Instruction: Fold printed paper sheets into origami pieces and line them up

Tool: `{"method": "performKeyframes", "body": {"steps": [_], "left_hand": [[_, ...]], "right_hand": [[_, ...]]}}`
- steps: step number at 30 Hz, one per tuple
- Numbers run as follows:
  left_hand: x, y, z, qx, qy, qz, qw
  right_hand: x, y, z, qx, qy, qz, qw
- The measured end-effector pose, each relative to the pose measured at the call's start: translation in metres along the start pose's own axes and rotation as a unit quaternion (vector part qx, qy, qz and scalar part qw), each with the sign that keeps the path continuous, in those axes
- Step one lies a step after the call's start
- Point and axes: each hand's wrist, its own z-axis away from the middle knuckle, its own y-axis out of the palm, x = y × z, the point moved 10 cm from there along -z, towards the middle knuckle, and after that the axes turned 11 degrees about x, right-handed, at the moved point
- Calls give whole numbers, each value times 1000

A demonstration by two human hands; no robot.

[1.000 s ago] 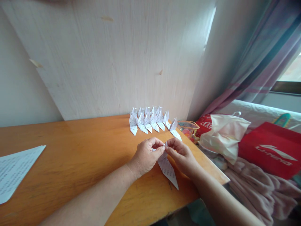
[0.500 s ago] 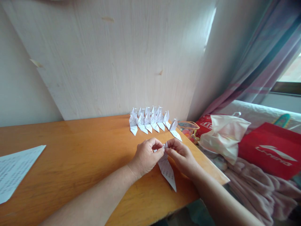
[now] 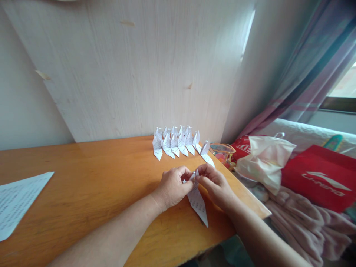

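Both my hands meet over the right part of an orange wooden table [image 3: 83,185]. My left hand [image 3: 172,185] and my right hand [image 3: 214,184] each pinch the top end of a folded piece of printed white paper [image 3: 198,203], whose long pointed tail rests on the table toward me. Fingers of both hands are curled shut on the fold. Behind them, near the wall board, several finished folded paper figures [image 3: 178,142] stand in a close row.
A printed sheet [image 3: 16,200] lies at the table's left edge. A pale wooden board [image 3: 139,66] leans behind the table. Off the right edge are a clear container [image 3: 222,151], a plastic bag [image 3: 264,159], a red bag [image 3: 319,178], pink fabric [image 3: 300,222] and a curtain [image 3: 306,63].
The paper's pointed tail has swung slightly left and toward me. Both hands have stayed in place, still pinching the top of the fold.
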Motion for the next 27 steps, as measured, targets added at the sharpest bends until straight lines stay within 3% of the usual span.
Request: {"method": "performKeyframes", "body": {"steps": [19, 27], "left_hand": [[4, 4, 0, 11, -11, -31, 999], [-5, -8, 2, -47, 14, -63, 997]], "right_hand": [[0, -3, 0, -9, -10, 30, 999], [7, -14, 3, -67, -26, 89, 993]]}}
